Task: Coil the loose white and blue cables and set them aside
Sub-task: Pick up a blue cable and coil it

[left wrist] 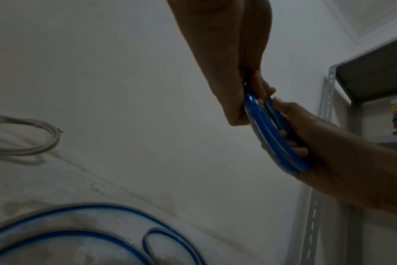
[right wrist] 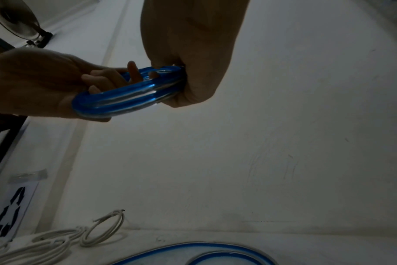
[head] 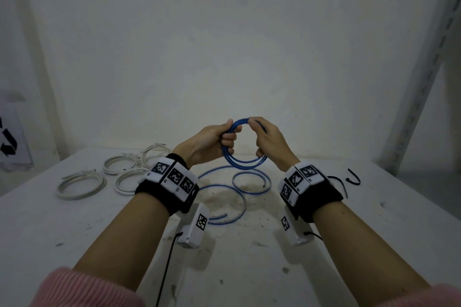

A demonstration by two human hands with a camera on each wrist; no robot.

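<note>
Both forearms reach forward, left hand (head: 212, 139) and right hand (head: 268, 141) gripping blue cable coil (head: 243, 159).

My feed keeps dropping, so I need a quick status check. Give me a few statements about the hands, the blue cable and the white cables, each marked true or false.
1. Both hands hold one blue coil in the air. True: the left hand grips its left side, the right hand its right.
2. All the blue cable is off the table. False: loose blue loops lie on the table below the hands.
3. The white cables lie to the left. True.
4. The right hand holds a white cable. False: it grips the blue coil.
5. A black cable tie lies right of the right wrist. True.
</note>
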